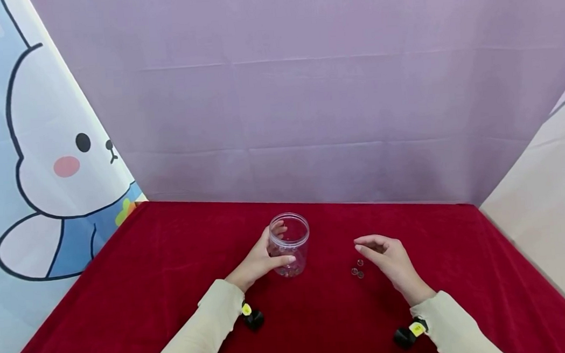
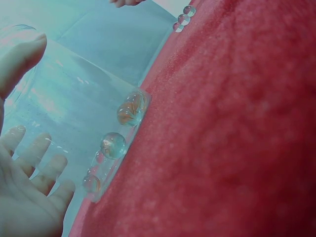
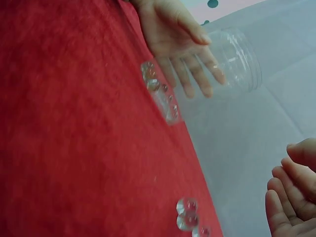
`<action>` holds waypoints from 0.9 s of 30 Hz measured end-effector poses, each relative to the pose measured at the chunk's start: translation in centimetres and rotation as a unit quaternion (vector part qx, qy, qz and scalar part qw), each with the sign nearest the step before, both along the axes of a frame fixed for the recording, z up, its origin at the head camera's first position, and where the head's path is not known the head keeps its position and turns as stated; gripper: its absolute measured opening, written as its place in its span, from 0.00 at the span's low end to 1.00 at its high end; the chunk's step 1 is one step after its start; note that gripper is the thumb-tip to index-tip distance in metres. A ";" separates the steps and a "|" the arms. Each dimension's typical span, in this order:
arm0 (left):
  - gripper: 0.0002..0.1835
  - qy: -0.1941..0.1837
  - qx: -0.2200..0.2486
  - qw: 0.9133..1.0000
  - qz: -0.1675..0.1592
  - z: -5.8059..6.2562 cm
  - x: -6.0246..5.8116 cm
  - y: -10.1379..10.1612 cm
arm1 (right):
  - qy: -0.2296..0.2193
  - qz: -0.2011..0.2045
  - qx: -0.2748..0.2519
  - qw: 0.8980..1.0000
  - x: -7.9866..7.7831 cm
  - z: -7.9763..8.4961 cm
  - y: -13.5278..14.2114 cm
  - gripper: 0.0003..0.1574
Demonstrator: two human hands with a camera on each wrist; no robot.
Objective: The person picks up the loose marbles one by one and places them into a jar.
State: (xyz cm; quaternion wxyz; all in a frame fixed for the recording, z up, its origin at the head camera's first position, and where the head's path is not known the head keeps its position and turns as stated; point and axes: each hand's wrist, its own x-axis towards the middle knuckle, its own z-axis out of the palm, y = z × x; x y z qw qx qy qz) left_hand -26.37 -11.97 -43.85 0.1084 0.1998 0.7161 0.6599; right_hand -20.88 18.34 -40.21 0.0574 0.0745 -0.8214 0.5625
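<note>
A clear plastic jar (image 1: 301, 255) stands upright and lidless on the red cloth. My left hand (image 1: 263, 258) grips it round the side, thumb in front and fingers behind. Inside, several glass marbles (image 2: 113, 145) lie on the jar's bottom, some with orange swirls. To the right of the jar, 3 loose marbles (image 1: 360, 275) sit close together on the cloth, also visible as clear marbles (image 3: 187, 220) in the right wrist view. Just above them hovers my right hand (image 1: 389, 259), fingers loosely bent, with nothing seen between thumb and fingers (image 3: 291, 197).
Red velvety cloth (image 1: 173, 291) covers the table. A plain lilac curtain (image 1: 307, 99) rises along the back edge, and a printed cartoon sheet (image 1: 43, 158) hangs on the left. A pale sheet (image 1: 556, 197) borders the right side.
</note>
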 end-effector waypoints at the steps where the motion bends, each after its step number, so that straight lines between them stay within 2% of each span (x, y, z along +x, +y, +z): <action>1: 0.48 0.000 0.001 1.000 0.000 0.0 0.0 0.0 | -0.001 -0.001 0.004 1.000 0.0 -0.1 0.2 0.21; 12: 0.48 -0.014 -0.006 1.000 0.001 -0.2 0.0 0.0 | -0.014 0.000 0.058 0.998 -0.9 -2.3 1.1 0.17; 20: 0.48 -0.011 -0.011 1.000 0.004 -0.3 -0.1 0.1 | -0.040 -0.017 0.062 0.997 -1.4 -2.9 1.6 0.16; 27: 0.46 -0.007 -0.008 1.000 0.008 -0.2 0.0 0.1 | -0.051 0.001 0.089 0.995 -1.6 -3.3 1.7 0.16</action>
